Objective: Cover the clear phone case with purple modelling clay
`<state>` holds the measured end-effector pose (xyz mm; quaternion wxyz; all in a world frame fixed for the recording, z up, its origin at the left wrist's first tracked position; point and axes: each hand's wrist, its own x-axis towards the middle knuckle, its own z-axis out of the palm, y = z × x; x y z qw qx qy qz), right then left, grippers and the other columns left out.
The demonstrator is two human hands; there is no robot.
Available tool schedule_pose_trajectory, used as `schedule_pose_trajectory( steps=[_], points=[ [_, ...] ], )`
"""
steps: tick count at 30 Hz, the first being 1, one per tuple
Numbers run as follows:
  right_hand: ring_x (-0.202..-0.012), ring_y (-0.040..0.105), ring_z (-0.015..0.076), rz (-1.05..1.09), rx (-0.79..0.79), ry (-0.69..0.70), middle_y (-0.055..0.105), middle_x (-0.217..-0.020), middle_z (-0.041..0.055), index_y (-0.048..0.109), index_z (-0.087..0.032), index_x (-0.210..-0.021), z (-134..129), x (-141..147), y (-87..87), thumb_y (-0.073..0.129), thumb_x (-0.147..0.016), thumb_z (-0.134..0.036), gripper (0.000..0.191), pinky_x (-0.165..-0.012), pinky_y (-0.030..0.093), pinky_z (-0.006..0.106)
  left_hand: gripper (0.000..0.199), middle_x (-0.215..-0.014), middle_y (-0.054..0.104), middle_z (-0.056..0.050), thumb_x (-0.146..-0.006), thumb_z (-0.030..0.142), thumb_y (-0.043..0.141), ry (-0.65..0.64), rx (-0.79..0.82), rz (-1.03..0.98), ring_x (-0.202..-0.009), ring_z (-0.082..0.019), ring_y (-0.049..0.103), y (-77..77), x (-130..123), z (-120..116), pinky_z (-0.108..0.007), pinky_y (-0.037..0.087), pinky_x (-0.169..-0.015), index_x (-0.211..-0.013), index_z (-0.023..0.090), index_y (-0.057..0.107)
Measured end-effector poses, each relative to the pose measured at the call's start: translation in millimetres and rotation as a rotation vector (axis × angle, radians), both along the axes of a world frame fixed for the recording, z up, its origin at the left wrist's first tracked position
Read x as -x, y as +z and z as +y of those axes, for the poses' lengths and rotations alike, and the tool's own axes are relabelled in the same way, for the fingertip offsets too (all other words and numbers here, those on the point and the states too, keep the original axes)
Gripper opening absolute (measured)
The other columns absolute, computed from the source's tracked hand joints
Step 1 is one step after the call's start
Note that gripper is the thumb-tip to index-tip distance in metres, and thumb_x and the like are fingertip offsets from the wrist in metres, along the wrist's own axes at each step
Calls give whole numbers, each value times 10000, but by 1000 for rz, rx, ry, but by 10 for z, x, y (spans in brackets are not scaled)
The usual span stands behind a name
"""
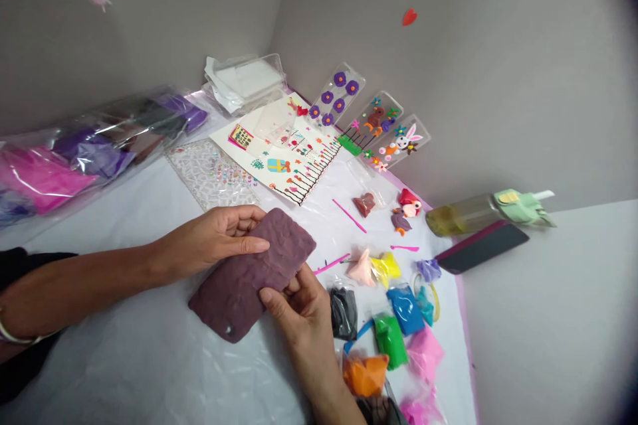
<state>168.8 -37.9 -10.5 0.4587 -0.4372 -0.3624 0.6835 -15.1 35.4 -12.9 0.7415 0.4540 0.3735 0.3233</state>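
Observation:
Both hands hold a phone-sized slab point(249, 285) with a lumpy dark purple-brown clay surface, which looks like a clay-covered phone case. It is tilted above the table, and a small pale spot shows near its lower corner. My left hand point(232, 239) grips the upper left edge, thumb flat on the clay and fingers curled behind. On the lower right edge, my right hand point(296, 309) pinches it between the thumb and fingers, which are partly hidden underneath. Close to my right hand lie a black clay packet point(343, 313) and a pink modelling tool point(331, 264).
Several clay packets, including a blue one point(405, 309) and an orange one point(366, 374), lie at right. A bottle point(463, 218) and a dark phone point(483, 249) are beyond. Decorated clear cases point(336, 96) lean on the wall. A drawn card point(269, 176) and bagged clay point(44, 172) lie left.

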Motion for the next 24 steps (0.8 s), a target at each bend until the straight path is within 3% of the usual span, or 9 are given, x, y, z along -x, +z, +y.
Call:
schedule_pose_trajectory(
  steps=[12, 24],
  points=[
    [-873, 739, 213, -9, -2, -25, 794, -943, 32, 704, -229, -1137, 24, -3, 4, 830, -804, -325, 368, -789, 583, 312, 275, -1106, 795, -17, -881, 307, 764, -57, 0, -27, -1063, -234, 732, 11, -3, 10, -334, 556, -938, -1130, 229, 680],
    [-869, 725, 196, -3, -15, -37, 791, -943, 33, 709, -227, -1143, 8, -13, -32, 825, -819, -310, 354, -789, 570, 290, 289, -1149, 786, -37, -875, 270, 734, -92, 6, -27, -1064, -250, 734, 75, 15, -14, -357, 537, -955, -1154, 232, 668]
  ],
)
